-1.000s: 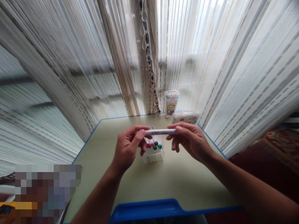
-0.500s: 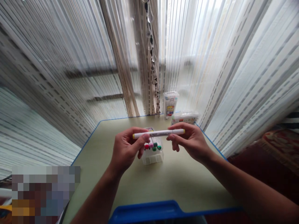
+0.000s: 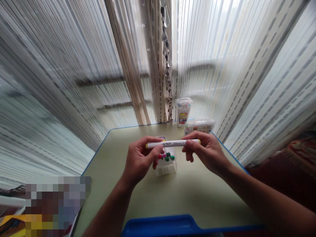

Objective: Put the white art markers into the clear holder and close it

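Note:
A white marker (image 3: 174,144) with yellow ends is held level above the table. My left hand (image 3: 140,159) pinches it near its left end between thumb and fingers. Near the other end, my right hand (image 3: 203,148) grips it the same way. Below and behind the marker lies a clear plastic case (image 3: 166,168), partly hidden by my left hand. Several markers with red, pink and green caps (image 3: 168,156) show at the case, their capped ends facing me.
At the back of the pale green table (image 3: 195,194) stands an upright clear marker box (image 3: 183,112). Beside it lies another clear box (image 3: 199,125). A blue tray edge (image 3: 160,223) runs along the front. Striped string curtains (image 3: 222,49) hang behind. A blurred-out patch (image 3: 56,204) covers things at lower left.
The view has shifted slightly, so everything sits a little farther right. The marker has turned a little so its printed label faces me more, and my right thumb now lies over its front.

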Available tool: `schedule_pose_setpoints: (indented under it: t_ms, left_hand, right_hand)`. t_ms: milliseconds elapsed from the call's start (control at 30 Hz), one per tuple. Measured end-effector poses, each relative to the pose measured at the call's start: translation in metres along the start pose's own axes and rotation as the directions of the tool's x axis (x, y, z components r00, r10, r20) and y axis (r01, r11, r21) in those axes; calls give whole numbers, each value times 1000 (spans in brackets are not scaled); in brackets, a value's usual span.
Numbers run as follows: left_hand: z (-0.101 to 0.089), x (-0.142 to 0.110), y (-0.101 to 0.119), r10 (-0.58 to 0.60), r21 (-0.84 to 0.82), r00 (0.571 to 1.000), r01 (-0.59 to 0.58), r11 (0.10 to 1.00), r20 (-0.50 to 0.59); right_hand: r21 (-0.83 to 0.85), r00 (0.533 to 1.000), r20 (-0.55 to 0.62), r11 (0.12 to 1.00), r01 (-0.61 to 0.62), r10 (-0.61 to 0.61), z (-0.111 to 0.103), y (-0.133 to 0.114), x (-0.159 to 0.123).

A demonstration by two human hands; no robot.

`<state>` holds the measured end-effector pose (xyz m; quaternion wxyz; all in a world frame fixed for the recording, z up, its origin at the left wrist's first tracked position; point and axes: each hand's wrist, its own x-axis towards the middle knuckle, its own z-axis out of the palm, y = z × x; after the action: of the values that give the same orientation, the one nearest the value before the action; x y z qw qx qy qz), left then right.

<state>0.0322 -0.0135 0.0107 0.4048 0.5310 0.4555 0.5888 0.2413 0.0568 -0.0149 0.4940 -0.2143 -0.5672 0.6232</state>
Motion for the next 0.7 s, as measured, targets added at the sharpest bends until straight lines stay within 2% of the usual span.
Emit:
schedule_pose_setpoints:
  t_ms: [400, 600, 700]
  left_hand:
    - [-4, 2, -3, -37, -32, 998, 39, 999, 55]
    - [-4, 1, -3, -31, -56, 999, 32, 998, 22]
    - [-3, 0, -1, -32, -57, 999, 33, 998, 16]
  right_hand:
    - [3, 1000, 9, 1000, -10, 10, 1, -2, -1]
    - [-60, 1000, 4, 998, -18, 18, 0, -2, -1]
    - [-28, 999, 19, 999, -27, 27, -2, -1, -1]
